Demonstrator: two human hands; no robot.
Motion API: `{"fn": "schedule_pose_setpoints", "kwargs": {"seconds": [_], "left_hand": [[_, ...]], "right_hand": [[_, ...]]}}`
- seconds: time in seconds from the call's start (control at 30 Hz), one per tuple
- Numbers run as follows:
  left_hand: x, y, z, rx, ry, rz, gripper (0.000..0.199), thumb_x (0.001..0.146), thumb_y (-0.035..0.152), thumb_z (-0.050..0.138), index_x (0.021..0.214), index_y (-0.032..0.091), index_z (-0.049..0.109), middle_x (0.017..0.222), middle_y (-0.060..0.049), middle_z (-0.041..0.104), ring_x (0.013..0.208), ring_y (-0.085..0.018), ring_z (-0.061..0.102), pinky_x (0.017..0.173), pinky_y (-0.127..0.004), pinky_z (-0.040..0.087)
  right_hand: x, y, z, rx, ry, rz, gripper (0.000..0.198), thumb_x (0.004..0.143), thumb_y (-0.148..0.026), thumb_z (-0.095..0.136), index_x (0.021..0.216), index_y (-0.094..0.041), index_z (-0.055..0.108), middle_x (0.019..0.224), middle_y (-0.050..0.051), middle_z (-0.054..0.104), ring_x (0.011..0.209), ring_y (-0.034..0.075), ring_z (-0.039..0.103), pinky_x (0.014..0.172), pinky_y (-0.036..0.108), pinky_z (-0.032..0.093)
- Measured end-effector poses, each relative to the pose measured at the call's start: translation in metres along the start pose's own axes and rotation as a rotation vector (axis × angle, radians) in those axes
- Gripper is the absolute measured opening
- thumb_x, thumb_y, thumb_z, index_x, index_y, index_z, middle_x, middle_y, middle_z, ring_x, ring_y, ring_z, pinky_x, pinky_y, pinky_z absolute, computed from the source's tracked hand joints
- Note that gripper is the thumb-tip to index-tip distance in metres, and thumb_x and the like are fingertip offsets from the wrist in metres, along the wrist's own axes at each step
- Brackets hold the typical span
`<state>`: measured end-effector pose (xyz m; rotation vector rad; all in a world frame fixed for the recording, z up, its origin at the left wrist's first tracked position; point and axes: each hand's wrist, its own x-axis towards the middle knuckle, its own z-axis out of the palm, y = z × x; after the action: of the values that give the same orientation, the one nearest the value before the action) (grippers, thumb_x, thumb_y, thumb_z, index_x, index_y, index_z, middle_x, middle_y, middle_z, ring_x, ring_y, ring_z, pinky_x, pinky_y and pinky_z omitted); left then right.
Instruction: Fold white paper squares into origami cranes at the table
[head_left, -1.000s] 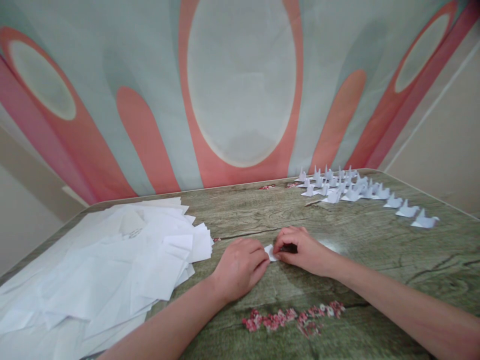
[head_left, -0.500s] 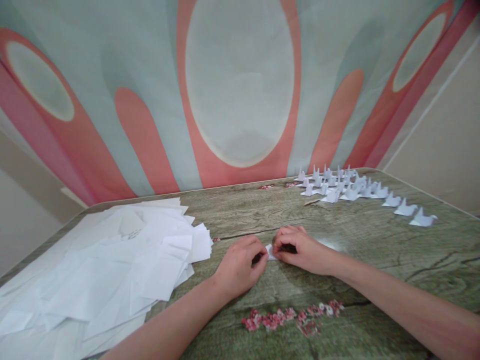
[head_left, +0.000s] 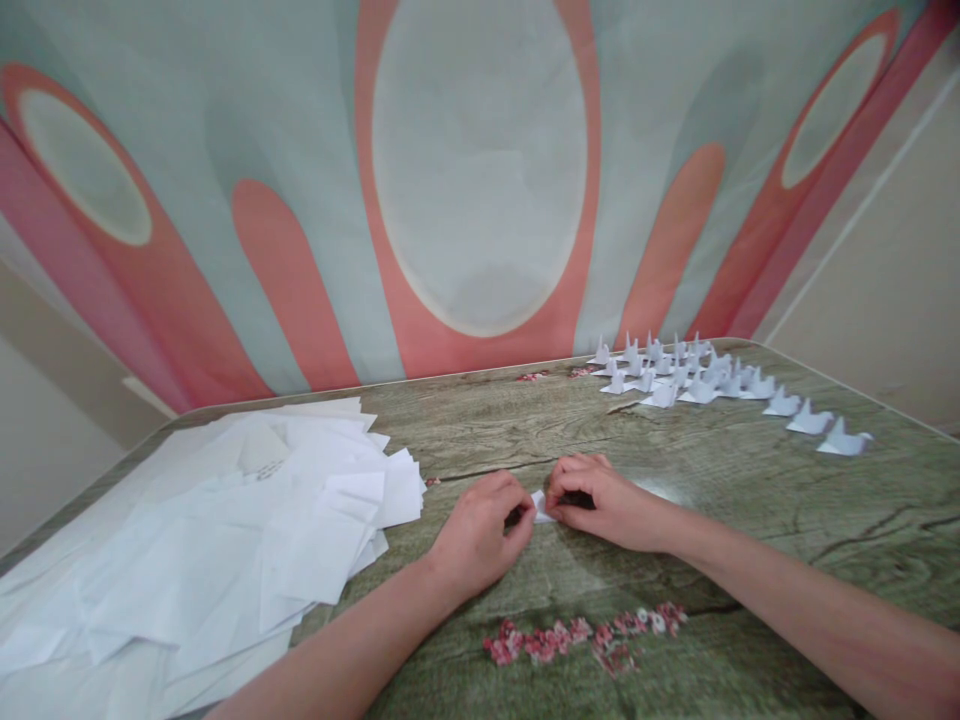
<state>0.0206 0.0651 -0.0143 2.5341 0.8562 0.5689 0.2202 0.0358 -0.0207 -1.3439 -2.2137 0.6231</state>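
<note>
White paper (head_left: 539, 508) between pinched fingers (head_left: 564, 472)

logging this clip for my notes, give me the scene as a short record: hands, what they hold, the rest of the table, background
left hand: thumb and fingertips pinched at the paper's left end
right hand: thumb and fingertips pinched at its right end
paper: small, white, between the hands, partly hidden by fingers
pile: white sheets, overlapping, on the table's left side
birds: white, folded, grouped at the far right
table: wood-grain top
flowers: pink, on the tabletop, nearer the camera than the hands
backdrop: grey-green and coral shapes, behind the table
</note>
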Motion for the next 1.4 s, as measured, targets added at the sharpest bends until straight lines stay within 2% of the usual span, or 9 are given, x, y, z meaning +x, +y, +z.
{"fn": "schedule_pose_setpoints", "kwargs": {"seconds": [0.13,0.33,0.57,0.67,0.83,1.07,1.4], "left_hand": [[0.000,0.000,0.000,-0.003,0.003,-0.001,0.011,0.081,0.013,0.048,0.078,0.016,0.058,0.078,-0.003,0.055,0.077,-0.015,0.051,0.070,-0.025,0.041],[0.000,0.000,-0.001,-0.007,0.017,0.011,0.012,0.080,0.012,0.048,0.077,0.017,0.059,0.077,-0.003,0.055,0.076,-0.015,0.052,0.069,-0.025,0.041],[-0.001,0.000,-0.001,0.004,0.017,0.025,0.011,0.080,0.012,0.048,0.077,0.017,0.058,0.077,-0.003,0.055,0.077,-0.015,0.052,0.070,-0.026,0.041],[-0.001,0.001,-0.001,0.009,0.013,0.027,0.011,0.080,0.011,0.048,0.077,0.016,0.057,0.077,-0.003,0.056,0.078,-0.015,0.051,0.071,-0.026,0.041],[0.000,0.001,-0.001,0.006,0.014,0.037,0.011,0.081,0.012,0.048,0.077,0.016,0.057,0.076,-0.003,0.056,0.078,-0.015,0.052,0.071,-0.026,0.042],[0.000,0.000,-0.001,-0.010,0.024,0.039,0.012,0.082,0.013,0.047,0.077,0.016,0.058,0.078,-0.004,0.057,0.077,-0.016,0.053,0.071,-0.027,0.043],[-0.002,-0.002,0.002,-0.005,0.056,0.006,0.011,0.081,0.014,0.048,0.081,0.016,0.059,0.080,-0.004,0.056,0.077,-0.015,0.052,0.071,-0.027,0.043]], "right_hand": [[-0.002,0.001,-0.004,0.024,-0.012,-0.030,0.009,0.079,-0.016,0.056,0.081,-0.021,0.064,0.084,0.000,0.061,0.087,0.016,0.054,0.086,0.037,0.032],[-0.007,0.002,-0.017,0.048,-0.100,-0.158,0.029,0.081,-0.006,0.047,0.095,-0.023,0.067,0.093,0.002,0.061,0.091,0.015,0.055,0.087,0.033,0.036],[-0.013,-0.011,-0.027,-0.120,-0.150,-0.253,0.041,0.076,0.000,0.045,0.099,-0.025,0.067,0.097,0.003,0.060,0.094,0.017,0.052,0.086,0.034,0.038],[-0.014,-0.012,-0.025,-0.189,-0.148,-0.270,0.042,0.074,0.000,0.045,0.100,-0.024,0.066,0.098,0.004,0.061,0.092,0.017,0.052,0.085,0.035,0.039],[-0.015,-0.008,-0.018,-0.238,-0.127,-0.335,0.051,0.070,-0.001,0.045,0.114,-0.022,0.058,0.100,0.006,0.062,0.092,0.018,0.053,0.083,0.036,0.042],[-0.019,-0.004,-0.015,-0.367,-0.139,-0.468,0.053,0.078,-0.007,0.041,0.129,-0.016,0.044,0.116,0.011,0.059,0.109,0.022,0.050,0.090,0.040,0.043],[-0.019,-0.005,-0.010,-0.375,-0.117,-0.448,0.047,0.080,-0.008,0.043,0.127,-0.015,0.048,0.117,0.011,0.059,0.112,0.021,0.048,0.093,0.039,0.041]]}}
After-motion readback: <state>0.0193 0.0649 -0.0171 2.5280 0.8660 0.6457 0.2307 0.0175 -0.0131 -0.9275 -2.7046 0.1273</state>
